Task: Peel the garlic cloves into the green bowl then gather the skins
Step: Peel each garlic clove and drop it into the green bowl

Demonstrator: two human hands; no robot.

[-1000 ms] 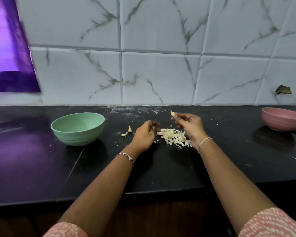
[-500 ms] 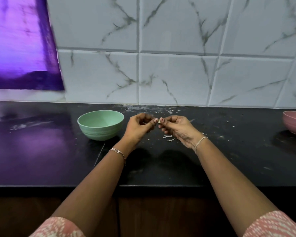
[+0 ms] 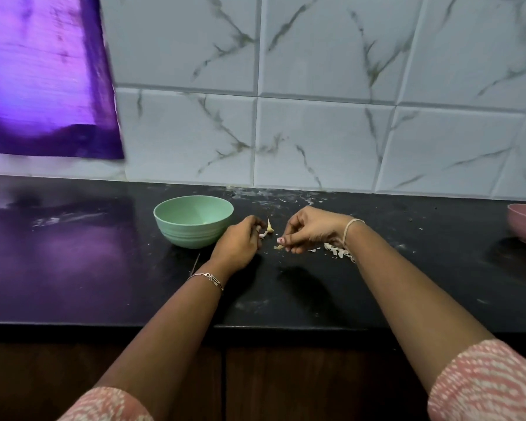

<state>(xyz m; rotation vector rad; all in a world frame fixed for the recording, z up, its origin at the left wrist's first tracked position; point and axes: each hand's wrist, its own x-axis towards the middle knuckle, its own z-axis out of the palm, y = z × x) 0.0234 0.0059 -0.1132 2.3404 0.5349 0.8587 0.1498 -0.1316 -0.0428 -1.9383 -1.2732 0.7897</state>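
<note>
The fingers of the left hand (image 3: pixel 240 243) curl at a garlic clove (image 3: pixel 269 228) on the table (image 3: pixel 316 299) just beside the green bowl (image 3: pixel 192 235), likely so a peeled clove travels little (whether they grip it I cannot tell). The right hand (image 3: pixel 308 227) pinches a pale scrap (image 3: pixel 278 247) low over the table, near the skins (image 3: pixel 337 253) heaped under its wrist, probably bound for that heap.

The bowl (image 3: pixel 192 235) sits on the countertop (image 3: pixel 407 284), left of the left hand (image 3: pixel 240 241). A garlic clove (image 3: pixel 269 229) lies between it and the right hand (image 3: pixel 312 227), with skins (image 3: pixel 336 250) beneath that wrist.
</note>
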